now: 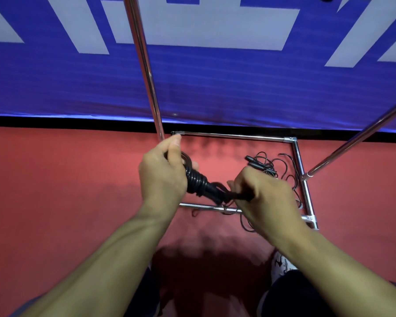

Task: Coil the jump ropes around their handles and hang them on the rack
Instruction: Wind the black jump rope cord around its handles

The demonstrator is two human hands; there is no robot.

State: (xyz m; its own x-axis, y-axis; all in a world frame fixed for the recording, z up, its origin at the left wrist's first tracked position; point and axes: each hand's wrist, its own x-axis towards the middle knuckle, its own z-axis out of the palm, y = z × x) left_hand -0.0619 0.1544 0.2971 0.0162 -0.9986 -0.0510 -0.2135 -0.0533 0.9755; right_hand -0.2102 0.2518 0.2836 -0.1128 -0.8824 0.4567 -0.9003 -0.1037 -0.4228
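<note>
A black jump rope [198,180] is wound in tight coils around its handles and hangs between my two hands. My left hand [164,172] grips the upper, coiled end, with a loop of rope showing by my thumb. My right hand [264,194] grips the lower end of the handles, fingers curled round it. Below my hands stands the chrome rack [303,170], whose base frame lies on the red floor. Another black jump rope [270,167] lies loose and tangled inside that frame, its handles at the back.
Two chrome uprights of the rack [146,65] rise to the left and right of my hands. A blue banner with pale lettering [215,76] hangs behind the rack. The red floor [66,175] stretches to both sides. My shoe [281,263] shows at the lower right.
</note>
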